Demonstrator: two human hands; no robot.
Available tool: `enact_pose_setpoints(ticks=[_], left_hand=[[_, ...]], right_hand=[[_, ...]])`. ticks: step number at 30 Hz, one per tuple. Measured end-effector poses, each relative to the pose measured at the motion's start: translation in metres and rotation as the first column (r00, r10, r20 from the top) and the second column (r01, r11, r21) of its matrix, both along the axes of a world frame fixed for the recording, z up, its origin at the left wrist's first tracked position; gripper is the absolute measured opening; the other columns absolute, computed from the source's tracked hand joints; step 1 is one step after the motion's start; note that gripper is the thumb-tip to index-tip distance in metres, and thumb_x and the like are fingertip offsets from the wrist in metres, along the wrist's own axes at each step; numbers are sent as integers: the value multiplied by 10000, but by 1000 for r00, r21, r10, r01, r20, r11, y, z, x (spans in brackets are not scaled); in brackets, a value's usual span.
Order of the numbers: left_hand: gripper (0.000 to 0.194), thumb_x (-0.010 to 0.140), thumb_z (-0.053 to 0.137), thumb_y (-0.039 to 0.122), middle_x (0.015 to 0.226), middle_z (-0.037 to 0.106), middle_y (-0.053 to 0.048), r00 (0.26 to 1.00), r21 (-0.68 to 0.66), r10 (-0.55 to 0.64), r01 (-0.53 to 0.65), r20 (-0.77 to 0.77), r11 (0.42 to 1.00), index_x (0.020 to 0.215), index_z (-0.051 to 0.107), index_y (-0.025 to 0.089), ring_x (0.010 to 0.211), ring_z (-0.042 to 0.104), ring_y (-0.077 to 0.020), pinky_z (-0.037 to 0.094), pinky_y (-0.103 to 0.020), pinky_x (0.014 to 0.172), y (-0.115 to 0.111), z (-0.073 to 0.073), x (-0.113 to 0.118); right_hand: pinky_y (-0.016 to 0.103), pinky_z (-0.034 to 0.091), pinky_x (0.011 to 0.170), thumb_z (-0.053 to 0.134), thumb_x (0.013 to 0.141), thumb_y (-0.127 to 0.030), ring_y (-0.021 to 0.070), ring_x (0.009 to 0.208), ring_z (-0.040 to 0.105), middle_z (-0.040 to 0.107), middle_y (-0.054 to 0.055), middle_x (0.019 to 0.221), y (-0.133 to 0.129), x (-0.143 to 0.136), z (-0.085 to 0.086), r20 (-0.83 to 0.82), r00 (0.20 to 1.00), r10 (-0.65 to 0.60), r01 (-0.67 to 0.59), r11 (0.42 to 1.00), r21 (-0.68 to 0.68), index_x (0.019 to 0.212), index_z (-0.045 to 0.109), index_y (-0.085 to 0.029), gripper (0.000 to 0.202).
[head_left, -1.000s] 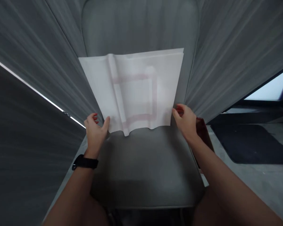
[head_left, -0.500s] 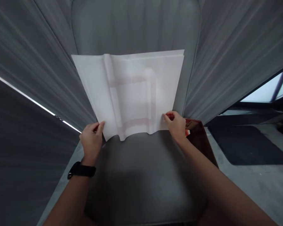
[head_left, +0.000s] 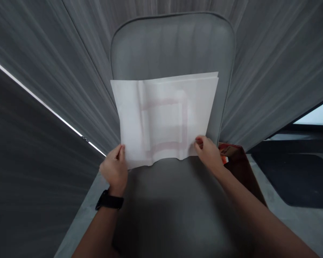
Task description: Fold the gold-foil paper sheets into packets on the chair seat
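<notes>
Left grip (head_left: 121, 157) pinching white paper (head_left: 164, 123) at near left edge | right grip (head_left: 200, 143) pinching near right corner | paper before grey chair (head_left: 172, 46) backrest | reddish box (head_left: 242, 170) right of chair

A grey chair (head_left: 172, 46) is standing between streaked grey walls (head_left: 271, 64). On the left, a light strip (head_left: 51, 110) is glowing; on the right, a dark mat (head_left: 298, 179) is lying on pale floor (head_left: 312, 225), near a bright window (head_left: 317, 114).
</notes>
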State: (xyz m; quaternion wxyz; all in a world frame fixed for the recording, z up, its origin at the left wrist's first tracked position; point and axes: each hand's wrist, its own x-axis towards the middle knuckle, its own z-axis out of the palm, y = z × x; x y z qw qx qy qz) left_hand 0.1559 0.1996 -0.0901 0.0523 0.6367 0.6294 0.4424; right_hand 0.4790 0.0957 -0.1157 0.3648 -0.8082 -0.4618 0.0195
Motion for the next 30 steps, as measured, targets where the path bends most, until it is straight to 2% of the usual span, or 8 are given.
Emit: enact_pose_setpoints(ticks=[4, 7, 14, 17, 21, 23, 28, 30], left_hand=[[269, 1001, 606, 405, 967, 776, -72, 993, 99, -10, -2, 117, 995, 1046, 790, 215, 880, 720, -243, 555, -388, 813, -1, 5, -8], [274, 980, 623, 427, 936, 757, -56, 964, 144, -171, 143, 205, 979, 998, 761, 190, 814, 694, -198, 564, -332, 747, -5, 8, -7], [276, 997, 644, 405, 1126, 723, -72, 677, 175, -663, 645, 319, 744, 808, 658, 204, 1043, 681, -202, 568, -325, 877, -36, 25, 10], [349, 1008, 635, 489, 1205, 705, -80, 543, 74, -676, 750, 499, 657, 797, 624, 211, 1067, 676, -217, 568, -339, 884, -61, 34, 16], [401, 955, 676, 605, 862, 693, -37, 420, -31, -503, 790, 755, 613, 826, 637, 227, 787, 673, -193, 557, -295, 665, -86, 38, 12], [399, 916, 695, 630, 779, 685, -27, 430, -93, -390, 759, 814, 645, 891, 701, 232, 746, 681, -211, 553, -302, 609, -90, 36, -1], [272, 856, 740, 551, 826, 750, 4, 688, -141, -223, 430, 690, 892, 970, 783, 307, 843, 723, -260, 600, -334, 639, -79, 10, -62], [281, 854, 735, 532, 943, 782, 34, 729, -148, -268, 451, 629, 880, 1084, 776, 376, 945, 738, -277, 634, -353, 716, -74, -2, -83]], right_hand=[[412, 537, 805, 560, 957, -326, 288, 887, 695, 708, 161, 1137, -7, -9, 0, 142, 990, 21, -3, 992, -125, 1263, 670, -193, 351], [405, 547, 799, 528, 977, -317, 269, 855, 693, 697, 173, 1183, -14, -14, 5, 197, 980, 5, 25, 989, -149, 1334, 646, -174, 402], [448, 569, 914, 541, 1009, -404, 296, 1016, 722, 671, 166, 1333, -60, -43, 20, 125, 951, 282, -251, 942, -222, 1545, 520, -240, 561], [469, 573, 936, 563, 998, -419, 294, 1016, 729, 678, 162, 1339, -71, -49, 21, 23, 960, 278, -264, 934, -240, 1538, 538, -247, 568], [481, 585, 955, 616, 958, -423, 267, 932, 747, 698, 173, 1294, -64, -35, 20, -197, 968, 155, -194, 961, -196, 1508, 567, -190, 599], [494, 582, 979, 638, 932, -423, 275, 937, 750, 711, 176, 1267, -60, -25, 20, -260, 961, 95, -141, 976, -167, 1482, 586, -172, 607], [498, 575, 1035, 683, 898, -518, 335, 1141, 728, 640, 223, 1429, -53, -15, 28, -438, 898, -39, 25, 999, -37, 1528, 529, -140, 750], [476, 578, 1045, 701, 895, -539, 342, 1226, 702, 612, 217, 1481, -53, -16, 34, -556, 828, -73, 78, 997, -14, 1571, 477, -157, 808]])
